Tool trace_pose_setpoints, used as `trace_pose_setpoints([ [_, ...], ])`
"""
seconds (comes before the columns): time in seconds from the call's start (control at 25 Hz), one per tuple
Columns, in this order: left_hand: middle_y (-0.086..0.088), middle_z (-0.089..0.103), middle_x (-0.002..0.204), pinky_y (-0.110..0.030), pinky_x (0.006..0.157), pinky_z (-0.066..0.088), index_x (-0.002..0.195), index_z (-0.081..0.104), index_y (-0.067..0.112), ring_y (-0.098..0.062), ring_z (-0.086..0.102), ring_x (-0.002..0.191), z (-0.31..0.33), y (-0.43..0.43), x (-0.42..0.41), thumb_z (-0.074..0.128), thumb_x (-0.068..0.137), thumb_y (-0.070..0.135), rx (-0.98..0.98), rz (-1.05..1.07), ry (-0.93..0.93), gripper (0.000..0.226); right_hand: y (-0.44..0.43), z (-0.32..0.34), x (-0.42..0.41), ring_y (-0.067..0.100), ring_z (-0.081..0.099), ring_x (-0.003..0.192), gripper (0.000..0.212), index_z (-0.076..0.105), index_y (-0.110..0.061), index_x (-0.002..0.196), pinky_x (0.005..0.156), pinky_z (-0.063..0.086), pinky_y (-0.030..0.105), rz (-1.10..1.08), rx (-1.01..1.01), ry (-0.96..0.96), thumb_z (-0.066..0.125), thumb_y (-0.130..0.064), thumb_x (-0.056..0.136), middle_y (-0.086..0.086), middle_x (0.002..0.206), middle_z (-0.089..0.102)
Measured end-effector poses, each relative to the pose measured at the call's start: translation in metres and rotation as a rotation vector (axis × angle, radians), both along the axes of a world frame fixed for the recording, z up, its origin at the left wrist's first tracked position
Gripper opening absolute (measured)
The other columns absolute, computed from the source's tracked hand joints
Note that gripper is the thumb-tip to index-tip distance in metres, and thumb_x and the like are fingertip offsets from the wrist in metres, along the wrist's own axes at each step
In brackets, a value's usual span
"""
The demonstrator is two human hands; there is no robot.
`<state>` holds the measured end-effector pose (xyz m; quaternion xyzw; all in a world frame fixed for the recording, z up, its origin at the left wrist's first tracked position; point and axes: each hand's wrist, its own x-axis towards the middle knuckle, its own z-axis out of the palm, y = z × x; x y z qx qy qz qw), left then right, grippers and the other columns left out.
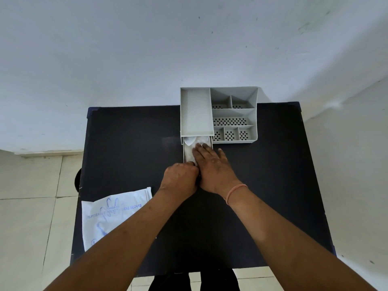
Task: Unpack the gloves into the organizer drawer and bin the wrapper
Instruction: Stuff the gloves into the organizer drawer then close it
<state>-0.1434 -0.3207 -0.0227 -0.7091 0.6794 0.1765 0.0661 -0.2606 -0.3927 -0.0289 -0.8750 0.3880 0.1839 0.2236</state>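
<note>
Grey plastic organizer (218,114) sitting at far centre of dark table (130,148), back edge overhanging toward white wall (147,49). Right half showing perforated compartments: two small at far, one long in middle, three small at near. Left half showing one long plain tray on top.

Drawer (187,153) beneath that tray, standing pulled out toward near side. Holding translucent white gloves (194,141), bunched at far end of drawer just under organizer's front edge.

Right hand (212,164): lying flat, palm down, fingers extended and spread, pressing onto gloves inside drawer; not clenched, not gripping. Pink band (236,192) circling right wrist.

Left hand (180,176): curled at near end of drawer, fingers bent over its front edge, touching right hand; appearing to be gripping drawer front, fingertips hidden, exact hold not readable.

White wrapper (111,215): lying flat at near left of table, well apart from organizer and both hands, one corner reaching table's left edge. Printing in blue, glove outlines and wording partly readable as "POLYETHYLENE GLOVES". Near end partly hidden behind left forearm.

Pale tiled floor (31,217) showing left of table. Dark round object (78,180) peeking past table's left edge, identity not readable.
</note>
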Motion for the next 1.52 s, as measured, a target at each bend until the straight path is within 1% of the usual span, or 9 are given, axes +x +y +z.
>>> trace_pose_setpoints([
  [0.2,-0.002,0.078,0.101,-0.033,0.074,0.055,0.108,0.076,0.018,-0.023,0.076,0.090,-0.005,-0.003,0.006,0.057,0.104,0.034,-0.005,-0.012,0.031,0.025,-0.012,0.005,0.004,0.021,0.001,0.165,0.091,0.014,-0.022,0.168,0.129,0.010,0.065,0.034,0.057,0.022,0.063,-0.033,0.093,0.003,0.179,0.005],
  [0.36,-0.004,0.078,0.103,-0.039,0.076,0.062,0.118,0.074,0.023,-0.027,0.077,0.091,-0.007,-0.019,0.013,0.058,0.104,0.032,-0.093,0.067,0.093,0.023,0.010,0.012,-0.018,0.031,0.028,0.158,0.070,0.049,-0.023,0.152,0.124,0.033,0.058,-0.204,-0.123,-0.312,0.068,-0.011,0.086,0.009,0.171,0.031],
  [0.56,-0.002,0.073,0.134,-0.044,0.093,0.062,0.129,0.076,0.023,-0.027,0.074,0.110,-0.009,-0.032,0.028,0.067,0.100,0.024,-0.274,0.228,0.292,0.031,0.010,-0.002,-0.030,0.031,0.065,0.121,0.046,0.063,-0.021,0.143,0.099,0.057,0.042,-0.426,-0.156,-0.353,0.063,-0.013,0.098,0.011,0.140,0.061],
  [0.68,-0.004,0.072,0.120,-0.036,0.089,0.060,0.119,0.081,0.023,-0.020,0.072,0.093,-0.018,-0.023,0.034,0.074,0.096,0.023,-0.397,0.452,0.406,0.025,-0.009,-0.004,-0.023,0.028,0.071,0.110,0.030,0.075,-0.017,0.126,0.100,0.055,0.034,-0.552,-0.132,-0.414,0.063,-0.013,0.099,0.010,0.119,0.076],
  [0.84,-0.001,0.077,0.115,-0.045,0.086,0.067,0.114,0.079,0.034,-0.018,0.075,0.092,-0.019,-0.029,0.033,0.067,0.095,0.030,-0.139,0.947,0.776,0.023,-0.024,-0.005,-0.006,0.023,0.076,0.103,0.021,0.082,-0.020,0.109,0.104,0.059,0.036,-0.910,0.128,-0.505,0.068,-0.012,0.096,0.004,0.115,0.080],
  [1.12,-0.008,0.079,0.098,-0.036,0.087,0.067,0.099,0.079,0.015,-0.017,0.077,0.086,-0.010,-0.047,0.037,0.067,0.098,0.002,-0.136,1.268,1.075,0.018,-0.031,0.015,0.011,0.042,0.058,0.128,0.069,0.037,-0.038,0.158,0.099,0.054,0.051,-0.352,0.047,0.057,0.058,-0.012,0.097,0.017,0.151,0.040],
  [1.24,-0.011,0.080,0.099,-0.036,0.086,0.068,0.095,0.079,0.015,-0.019,0.079,0.090,-0.014,-0.047,0.041,0.070,0.095,0.001,-0.091,1.292,1.093,0.016,-0.040,0.019,0.022,0.041,0.057,0.132,0.081,0.024,-0.042,0.162,0.098,0.053,0.052,-0.240,0.088,0.209,0.060,-0.012,0.095,0.018,0.149,0.049],
  [1.4,-0.014,0.080,0.103,-0.036,0.089,0.067,0.093,0.079,0.012,-0.021,0.078,0.095,-0.010,-0.050,0.041,0.070,0.093,-0.003,-0.058,1.290,1.111,0.018,-0.055,0.024,0.029,0.038,0.057,0.135,0.080,0.029,-0.041,0.162,0.103,0.053,0.049,-0.234,0.150,0.203,0.060,-0.012,0.094,0.016,0.151,0.055],
  [1.52,-0.020,0.076,0.110,-0.038,0.093,0.066,0.101,0.075,0.002,-0.028,0.076,0.104,-0.004,-0.053,0.042,0.065,0.094,-0.008,-0.040,1.467,1.352,0.016,-0.039,0.024,0.013,0.034,0.059,0.133,0.067,0.048,-0.030,0.155,0.109,0.051,0.041,-0.496,0.186,-0.137,0.058,-0.008,0.092,0.014,0.147,0.060],
])
